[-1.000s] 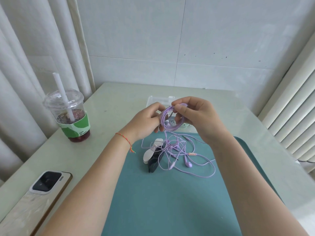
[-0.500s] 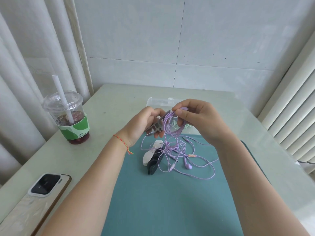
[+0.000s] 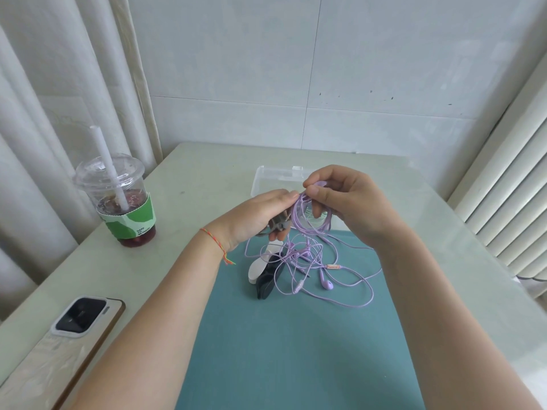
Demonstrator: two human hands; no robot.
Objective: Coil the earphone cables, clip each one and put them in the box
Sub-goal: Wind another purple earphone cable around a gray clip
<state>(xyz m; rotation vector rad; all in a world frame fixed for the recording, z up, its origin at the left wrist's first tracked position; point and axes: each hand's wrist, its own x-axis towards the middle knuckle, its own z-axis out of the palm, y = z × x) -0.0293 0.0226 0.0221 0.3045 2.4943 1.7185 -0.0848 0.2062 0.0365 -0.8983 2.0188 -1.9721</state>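
Pinching purple coil (image 3: 309,216) in right hand (image 3: 352,202) to keep loops stacked | left hand (image 3: 260,217) fingers curled round a grey clip (image 3: 278,226) (ready to clamp) | loose cable (image 3: 340,279) on mat | clear box (image 3: 275,179) behind hands, on surface

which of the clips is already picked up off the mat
The grey clip, held in the left hand beside the purple coil. The white clip and dark clip lie on the mat.

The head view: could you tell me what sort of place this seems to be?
Probably a home or casual indoor corner, not a workshop: a pale table against a tiled wall, curtains alongside, an iced drink cup and a phone set aside.
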